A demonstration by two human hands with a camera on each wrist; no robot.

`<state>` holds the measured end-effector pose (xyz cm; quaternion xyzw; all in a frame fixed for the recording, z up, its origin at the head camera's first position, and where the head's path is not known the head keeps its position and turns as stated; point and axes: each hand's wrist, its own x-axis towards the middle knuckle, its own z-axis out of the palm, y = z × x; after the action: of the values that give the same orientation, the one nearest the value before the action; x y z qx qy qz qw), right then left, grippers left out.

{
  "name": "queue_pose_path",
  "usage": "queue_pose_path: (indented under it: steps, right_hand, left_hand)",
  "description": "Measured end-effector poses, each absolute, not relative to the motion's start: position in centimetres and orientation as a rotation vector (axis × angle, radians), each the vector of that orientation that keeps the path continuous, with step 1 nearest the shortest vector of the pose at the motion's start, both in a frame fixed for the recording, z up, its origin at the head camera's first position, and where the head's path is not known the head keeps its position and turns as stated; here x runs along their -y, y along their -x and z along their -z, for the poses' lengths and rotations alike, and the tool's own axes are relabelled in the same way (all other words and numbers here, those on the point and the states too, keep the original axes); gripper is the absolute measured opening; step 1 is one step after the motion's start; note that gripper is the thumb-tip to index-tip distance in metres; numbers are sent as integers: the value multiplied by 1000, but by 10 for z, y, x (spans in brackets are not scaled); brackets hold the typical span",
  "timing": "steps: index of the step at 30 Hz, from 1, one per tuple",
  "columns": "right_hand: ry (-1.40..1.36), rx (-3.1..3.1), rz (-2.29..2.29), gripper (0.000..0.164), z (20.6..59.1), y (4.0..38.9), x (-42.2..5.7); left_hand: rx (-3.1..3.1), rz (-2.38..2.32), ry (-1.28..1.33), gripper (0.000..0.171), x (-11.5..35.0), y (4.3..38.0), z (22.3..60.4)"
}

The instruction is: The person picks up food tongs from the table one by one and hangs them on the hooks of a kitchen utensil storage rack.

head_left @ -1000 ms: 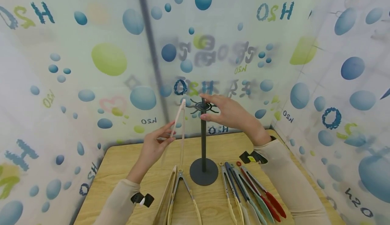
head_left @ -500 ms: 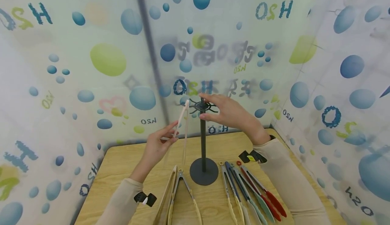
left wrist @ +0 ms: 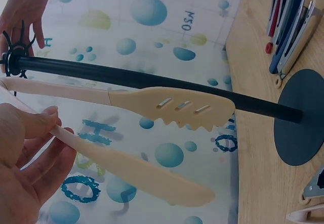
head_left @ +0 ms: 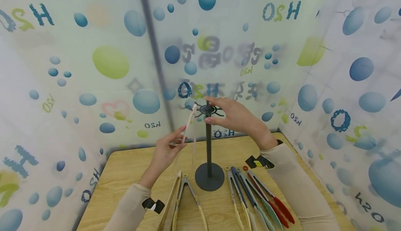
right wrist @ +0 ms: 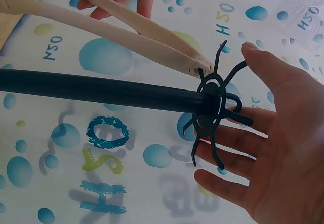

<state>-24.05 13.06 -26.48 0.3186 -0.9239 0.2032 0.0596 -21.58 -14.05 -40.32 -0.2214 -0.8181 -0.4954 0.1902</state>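
Observation:
My left hand (head_left: 166, 151) pinches one arm of pale cream kitchen tongs (head_left: 189, 124) between thumb and fingers. In the left wrist view their slotted, toothed head (left wrist: 174, 106) hangs beside the pole, apart from the plainer second head. The hinge end of the tongs (right wrist: 198, 68) meets one hook of a black hook ring (right wrist: 210, 105) in the right wrist view; whether it is hung on it I cannot tell. That ring tops a black stand (head_left: 209, 147) with a round base. My right hand (head_left: 236, 116) is spread around the ring, its thumb near a hook tip.
On the wooden table (head_left: 131, 175), cream-tipped tongs (head_left: 188, 189) lie left of the stand's base. Several more tongs lie to the right, among them red-tipped tongs (head_left: 283, 210). A patterned curtain (head_left: 125, 85) encloses the back and sides.
My left hand has carried the cream tongs rightward, bringing their hinge end from beside the ring up to a hook. The right hand has stayed at the ring.

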Motion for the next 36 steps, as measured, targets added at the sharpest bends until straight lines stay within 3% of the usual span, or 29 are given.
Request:
queue_pose_path:
  steps: [36]
  right_hand:
    - [-974, 2767, -629, 80, 268, 241, -132]
  left_hand:
    - [2278, 1418, 521, 40, 119, 228, 422]
